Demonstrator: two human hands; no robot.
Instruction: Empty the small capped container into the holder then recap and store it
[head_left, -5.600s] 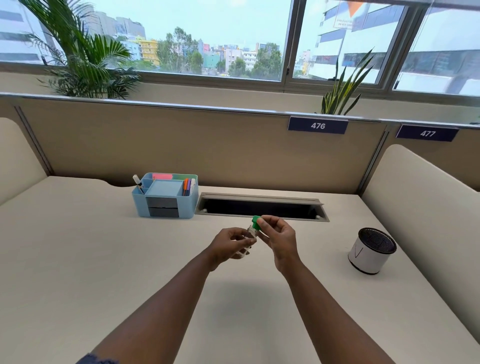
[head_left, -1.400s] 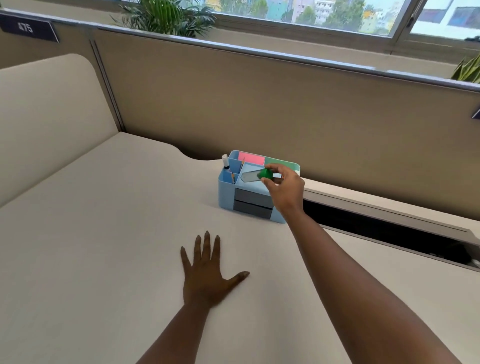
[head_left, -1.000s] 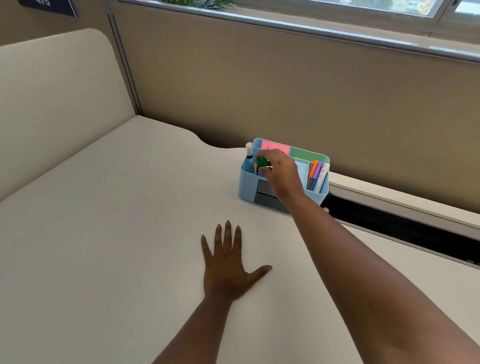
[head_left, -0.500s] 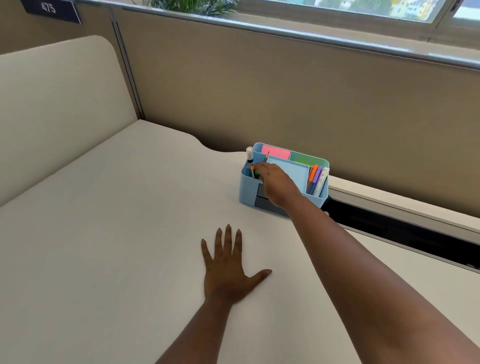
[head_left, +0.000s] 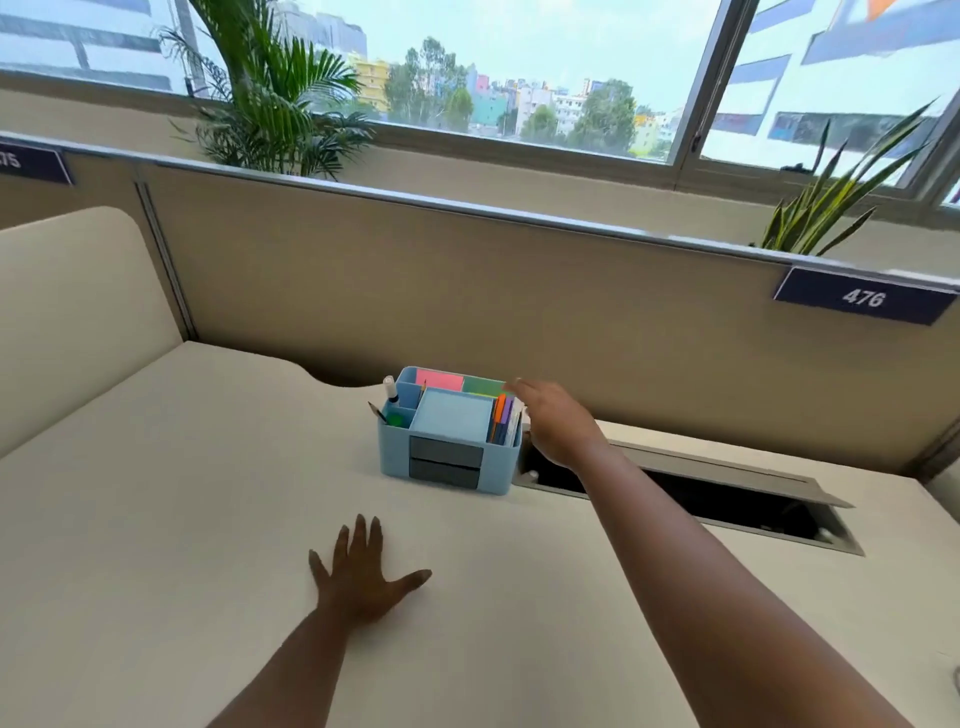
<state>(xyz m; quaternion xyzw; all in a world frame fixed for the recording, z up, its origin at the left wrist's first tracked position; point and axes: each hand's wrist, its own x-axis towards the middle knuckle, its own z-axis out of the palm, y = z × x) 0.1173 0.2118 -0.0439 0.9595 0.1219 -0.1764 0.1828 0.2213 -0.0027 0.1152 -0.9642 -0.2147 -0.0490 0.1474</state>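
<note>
A light blue desk holder (head_left: 498, 475) stands on the desk by the partition. The green cap of the small container (head_left: 396, 417) shows in its front left compartment, beside a white marker (head_left: 389, 389) and a pencil. Coloured pens (head_left: 503, 420) fill the right compartment, sticky notes the back. My right hand (head_left: 553, 420) hovers at the holder's right end, fingers apart, holding nothing. My left hand (head_left: 363, 574) lies flat on the desk in front of the holder, fingers spread.
A recessed cable tray (head_left: 691, 499) with an open lid runs along the desk right of the holder. Beige partitions enclose the desk at the back and left. Plants stand behind the partition by the window.
My right hand put the green-capped container into the holder's front left compartment, let go and drew back to the right. The left hand stayed flat. The camera tilted up.
</note>
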